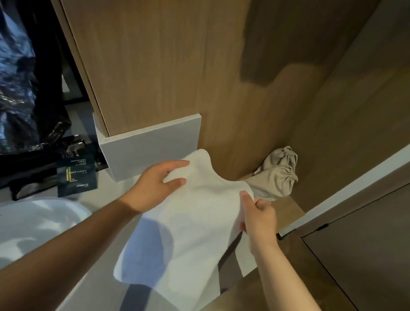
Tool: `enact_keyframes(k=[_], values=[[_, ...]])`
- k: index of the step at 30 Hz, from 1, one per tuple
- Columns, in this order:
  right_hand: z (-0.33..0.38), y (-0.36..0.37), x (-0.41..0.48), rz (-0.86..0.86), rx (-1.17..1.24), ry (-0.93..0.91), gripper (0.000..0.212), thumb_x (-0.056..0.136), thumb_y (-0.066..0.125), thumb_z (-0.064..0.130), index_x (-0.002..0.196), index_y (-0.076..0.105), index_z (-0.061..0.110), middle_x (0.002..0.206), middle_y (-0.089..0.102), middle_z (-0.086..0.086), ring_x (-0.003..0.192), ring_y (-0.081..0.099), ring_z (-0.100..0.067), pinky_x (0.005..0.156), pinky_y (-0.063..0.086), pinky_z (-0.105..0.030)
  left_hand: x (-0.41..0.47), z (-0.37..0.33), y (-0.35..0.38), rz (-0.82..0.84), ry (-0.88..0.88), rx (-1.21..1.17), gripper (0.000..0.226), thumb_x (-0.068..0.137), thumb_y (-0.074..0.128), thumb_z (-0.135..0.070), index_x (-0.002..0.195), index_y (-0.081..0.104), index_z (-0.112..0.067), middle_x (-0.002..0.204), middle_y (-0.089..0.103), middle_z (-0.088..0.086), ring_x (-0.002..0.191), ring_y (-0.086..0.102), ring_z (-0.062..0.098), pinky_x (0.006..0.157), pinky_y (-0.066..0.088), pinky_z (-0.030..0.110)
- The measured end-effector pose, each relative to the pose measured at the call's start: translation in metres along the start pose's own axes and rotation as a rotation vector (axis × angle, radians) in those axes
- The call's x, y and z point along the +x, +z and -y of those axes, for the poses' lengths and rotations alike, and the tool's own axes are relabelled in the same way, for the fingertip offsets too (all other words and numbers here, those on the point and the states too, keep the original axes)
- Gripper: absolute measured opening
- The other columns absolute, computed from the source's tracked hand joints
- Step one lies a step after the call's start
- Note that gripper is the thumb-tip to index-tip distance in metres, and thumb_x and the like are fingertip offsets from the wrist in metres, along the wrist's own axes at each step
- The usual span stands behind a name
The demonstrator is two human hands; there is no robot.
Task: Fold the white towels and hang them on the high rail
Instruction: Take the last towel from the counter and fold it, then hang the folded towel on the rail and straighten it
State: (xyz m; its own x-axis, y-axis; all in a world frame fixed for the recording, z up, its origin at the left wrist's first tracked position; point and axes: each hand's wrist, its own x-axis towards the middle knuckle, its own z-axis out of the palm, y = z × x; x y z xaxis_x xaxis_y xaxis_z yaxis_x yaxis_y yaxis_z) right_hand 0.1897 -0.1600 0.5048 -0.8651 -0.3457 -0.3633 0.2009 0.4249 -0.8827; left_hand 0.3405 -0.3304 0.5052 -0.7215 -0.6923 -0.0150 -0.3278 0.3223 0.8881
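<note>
Before the wood wall [170, 54]: a person holds one towel up in both hands. No rail shows anywhere, so nothing can be counted as hung.
Black bag [13, 79]: fills the far left, glossy and crumpled, well apart from the work.
Basin [21, 226]: white, low on the left under the left forearm. No towel lies in it.
Towel [193, 228]: white and held in the air between the hands. It hangs down over the counter edge, and its top left corner stands in front of the grey panel. A second layer peeks out along its lower right side, so by my reading a fold is under way. How many folds are made cannot be told.
Grey panel [150, 146]: juts from the foot of the wall, just behind the towel's top.
Pouches [275, 178]: two beige drawstring ones on the wood ledge, behind the right hand.
Left hand [157, 183]: grasps the towel's upper left corner between fingers and thumb.
Right hand [258, 216]: pinches the upper right edge, thumb on top.
Dark box [77, 177]: small, lettered, on the counter beside the bag.
Remaining, as judged: finish this fold, lift the towel to the rail, and handle any other towels, none of which are in view.
</note>
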Motion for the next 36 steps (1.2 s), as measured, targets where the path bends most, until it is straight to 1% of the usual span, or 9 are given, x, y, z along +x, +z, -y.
enact_keyframes(k=[6, 10, 13, 16, 20, 25, 30, 33, 36], values=[[0.086, -0.042, -0.024, 0.050, -0.065, -0.393, 0.023, 0.098, 0.055, 0.030, 0.093, 0.059, 0.007, 0.079, 0.059, -0.012, 0.068, 0.059, -0.024, 0.053, 0.048, -0.025, -0.025, -0.091, -0.035, -0.188, 0.161, -0.192, 0.044, 0.086, 0.070, -0.006, 0.122, 0.060, -0.029, 0.120, 0.059, -0.022, 0.102, 0.057, -0.018, 0.083, 0.045, 0.002], [0.145, -0.064, -0.047, 0.024, -0.040, -0.609, 0.010, 0.098, 0.056, 0.028, 0.099, 0.059, 0.019, 0.090, 0.062, -0.007, 0.079, 0.062, -0.022, 0.066, 0.060, -0.033, -0.039, -0.153, -0.065, -0.308, 0.239, -0.190, 0.036, 0.084, 0.073, -0.013, 0.116, 0.067, -0.028, 0.094, 0.071, -0.010, 0.083, 0.068, 0.000, 0.074, 0.054, 0.014], [0.191, -0.080, -0.066, 0.053, -0.017, -0.704, 0.009, 0.096, 0.058, 0.031, 0.099, 0.061, 0.023, 0.092, 0.063, 0.004, 0.083, 0.063, -0.016, 0.065, 0.059, -0.023, -0.041, -0.200, -0.090, -0.399, 0.297, -0.267, 0.023, 0.077, 0.077, -0.017, 0.098, 0.067, -0.020, 0.088, 0.073, -0.003, 0.083, 0.071, 0.012, 0.064, 0.058, 0.020], [0.239, -0.101, -0.083, 0.149, 0.062, -0.719, 0.022, 0.093, 0.063, 0.035, 0.090, 0.066, 0.014, 0.086, 0.064, -0.002, 0.077, 0.064, -0.015, 0.055, 0.052, -0.016, -0.045, -0.242, -0.117, -0.418, 0.313, -0.318, 0.048, 0.064, 0.079, -0.040, 0.096, 0.059, -0.010, 0.080, 0.074, 0.000, 0.068, 0.072, 0.017, 0.053, 0.058, 0.025], [0.294, -0.130, -0.109, 0.243, 0.054, -0.824, 0.019, 0.088, 0.070, 0.031, 0.091, 0.063, 0.015, 0.073, 0.064, -0.006, 0.049, 0.059, -0.008, 0.044, 0.042, -0.015, -0.058, -0.294, -0.148, -0.444, 0.420, -0.306, 0.055, 0.060, 0.076, -0.042, 0.105, 0.045, -0.042, 0.086, 0.075, 0.003, 0.072, 0.073, 0.023, 0.061, 0.057, 0.038], [0.346, -0.154, -0.144, 0.202, 0.124, -1.157, 0.017, 0.090, 0.067, 0.020, 0.100, 0.063, 0.033, 0.081, 0.070, 0.009, 0.056, 0.062, -0.001, 0.044, 0.040, -0.009, -0.073, -0.354, -0.180, -0.445, 0.714, -0.028, 0.021, 0.076, 0.066, -0.038, 0.093, 0.070, -0.049, 0.105, 0.068, -0.018, 0.093, 0.064, 0.000, 0.073, 0.047, 0.006], [0.376, -0.189, -0.165, 0.216, 0.105, -1.465, 0.028, 0.081, 0.066, 0.018, 0.103, 0.073, 0.033, 0.100, 0.074, 0.020, 0.082, 0.068, 0.006, 0.059, 0.046, -0.004, -0.097, -0.399, -0.198, -0.574, 0.861, 0.186, 0.033, 0.068, 0.067, -0.049, 0.099, 0.066, -0.058, 0.098, 0.059, -0.017, 0.083, 0.061, 0.001, 0.066, 0.043, 0.006], [0.386, -0.208, -0.171, 0.069, 0.154, -1.594, 0.034, 0.073, 0.068, 0.023, 0.102, 0.076, 0.038, 0.099, 0.074, 0.022, 0.088, 0.068, 0.007, 0.066, 0.051, -0.007, -0.107, -0.423, -0.203, -0.622, 0.963, 0.281, 0.043, 0.064, 0.069, -0.054, 0.105, 0.062, -0.062, 0.114, 0.055, -0.030, 0.100, 0.057, -0.013, 0.074, 0.049, 0.013], [0.394, -0.219, -0.173, -0.066, 0.244, -1.621, 0.033, 0.072, 0.074, 0.016, 0.095, 0.076, 0.040, 0.096, 0.073, 0.026, 0.093, 0.067, 0.008, 0.076, 0.050, -0.005, -0.109, -0.443, -0.198, -0.630, 1.017, 0.336, 0.053, 0.063, 0.070, -0.059, 0.113, 0.056, -0.063, 0.124, 0.046, -0.035, 0.112, 0.047, -0.018, 0.077, 0.045, 0.002]])
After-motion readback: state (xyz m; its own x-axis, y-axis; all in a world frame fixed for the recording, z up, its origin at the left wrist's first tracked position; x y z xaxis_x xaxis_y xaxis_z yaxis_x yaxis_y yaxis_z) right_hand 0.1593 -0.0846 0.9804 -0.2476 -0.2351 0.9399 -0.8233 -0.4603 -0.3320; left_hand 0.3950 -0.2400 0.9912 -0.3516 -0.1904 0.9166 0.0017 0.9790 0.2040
